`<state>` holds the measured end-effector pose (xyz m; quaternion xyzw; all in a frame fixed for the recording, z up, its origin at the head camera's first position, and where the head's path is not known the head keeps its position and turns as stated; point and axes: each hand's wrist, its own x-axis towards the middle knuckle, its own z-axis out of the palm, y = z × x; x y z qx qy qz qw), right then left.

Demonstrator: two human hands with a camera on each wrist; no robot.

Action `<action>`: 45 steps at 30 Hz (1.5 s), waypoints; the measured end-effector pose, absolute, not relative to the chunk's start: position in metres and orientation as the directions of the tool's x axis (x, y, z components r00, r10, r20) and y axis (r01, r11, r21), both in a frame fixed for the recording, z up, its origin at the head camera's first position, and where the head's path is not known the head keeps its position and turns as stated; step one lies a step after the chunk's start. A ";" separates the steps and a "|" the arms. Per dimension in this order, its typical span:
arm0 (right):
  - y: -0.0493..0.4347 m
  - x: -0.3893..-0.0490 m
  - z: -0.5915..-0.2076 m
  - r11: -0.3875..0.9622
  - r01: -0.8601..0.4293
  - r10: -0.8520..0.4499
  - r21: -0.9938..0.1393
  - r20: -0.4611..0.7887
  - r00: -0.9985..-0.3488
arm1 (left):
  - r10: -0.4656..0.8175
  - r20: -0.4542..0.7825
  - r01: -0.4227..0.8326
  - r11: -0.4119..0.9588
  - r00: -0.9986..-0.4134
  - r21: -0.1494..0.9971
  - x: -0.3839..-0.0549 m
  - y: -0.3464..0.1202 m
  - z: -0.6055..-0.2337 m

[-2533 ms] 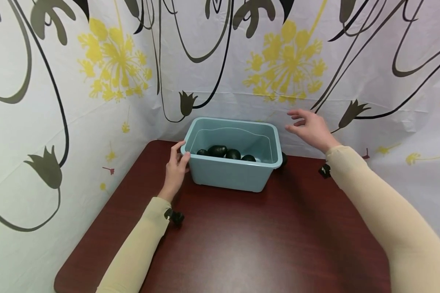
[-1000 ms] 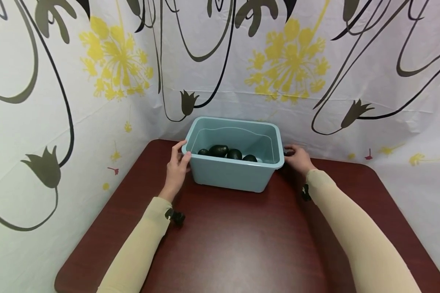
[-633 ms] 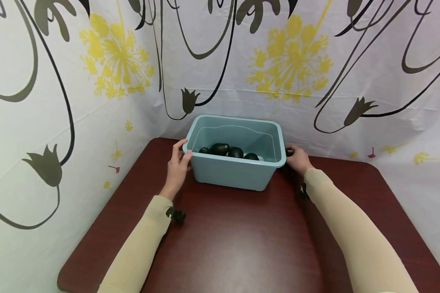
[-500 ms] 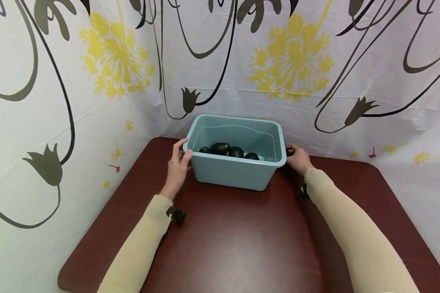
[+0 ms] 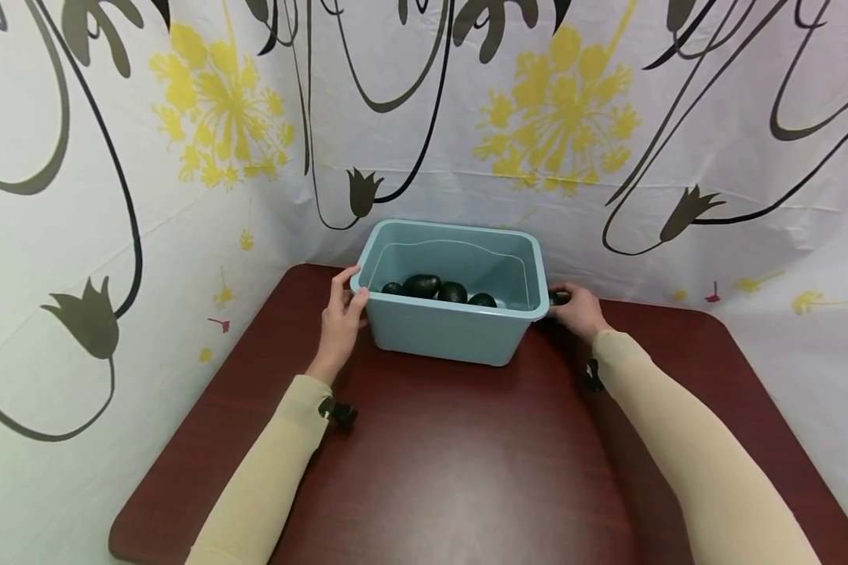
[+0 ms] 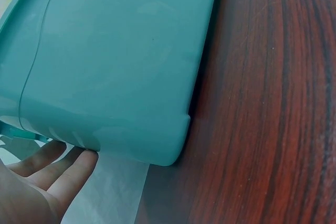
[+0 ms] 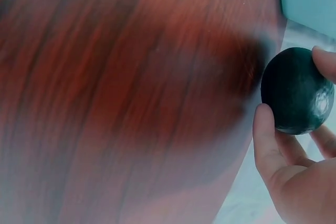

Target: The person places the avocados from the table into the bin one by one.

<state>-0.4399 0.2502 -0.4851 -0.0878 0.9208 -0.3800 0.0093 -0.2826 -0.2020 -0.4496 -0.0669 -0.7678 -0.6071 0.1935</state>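
A light blue plastic bin (image 5: 445, 333) stands at the back of the table, with several dark green avocados (image 5: 421, 286) inside. My left hand (image 5: 338, 329) grips the bin's left front corner, the thumb by the front rim and the fingers against the left side. Those fingers (image 6: 79, 174) touch the bin wall in the left wrist view. Beside the bin's right end, my right hand (image 5: 578, 308) holds another avocado (image 7: 295, 92), with thumb and fingers around it. From the head, the bin's rim partly hides this avocado.
The dark red wooden table (image 5: 466, 455) has rounded corners. A white patterned curtain (image 5: 424, 141) hangs behind and to the left, close to the bin's back. Dark wrist cameras (image 5: 338, 413) are strapped to both sleeves.
My right hand has come down from the air right of the bin to the avocado there and taken hold of it. My left hand and the bin have stayed put.
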 end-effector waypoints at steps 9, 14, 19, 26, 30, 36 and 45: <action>0.258 -0.432 -0.477 0.687 -0.144 -0.184 -0.712 0.021 -0.983 | -0.129 0.388 0.347 0.256 -0.913 0.902 -0.286 -0.204 -0.449; 0.260 -0.425 -0.472 0.667 -0.149 -0.179 -0.730 0.037 -0.983 | -0.140 0.398 0.357 0.245 -0.907 0.901 -0.305 -0.211 -0.472; 0.264 -0.419 -0.470 0.619 -0.130 -0.165 -0.775 0.034 -0.986 | -0.145 0.402 0.362 0.242 -0.904 0.900 -0.307 -0.211 -0.478; 0.272 -0.408 -0.466 0.561 -0.107 -0.152 -0.821 0.025 -0.988 | -0.142 0.393 0.355 0.237 -0.908 0.905 -0.308 -0.211 -0.478; 0.278 -0.403 -0.462 0.549 -0.108 -0.148 -0.829 0.031 -0.988 | -0.135 0.398 0.361 0.233 -0.907 0.903 -0.308 -0.211 -0.479; 0.289 -0.397 -0.458 0.504 -0.101 -0.127 -0.857 0.042 -0.991 | -0.135 0.396 0.361 0.227 -0.908 0.905 -0.307 -0.210 -0.480; 0.299 -0.386 -0.456 0.510 -0.109 -0.096 -0.853 0.069 -0.993 | -0.142 0.407 0.369 0.233 -0.902 0.900 -0.306 -0.210 -0.481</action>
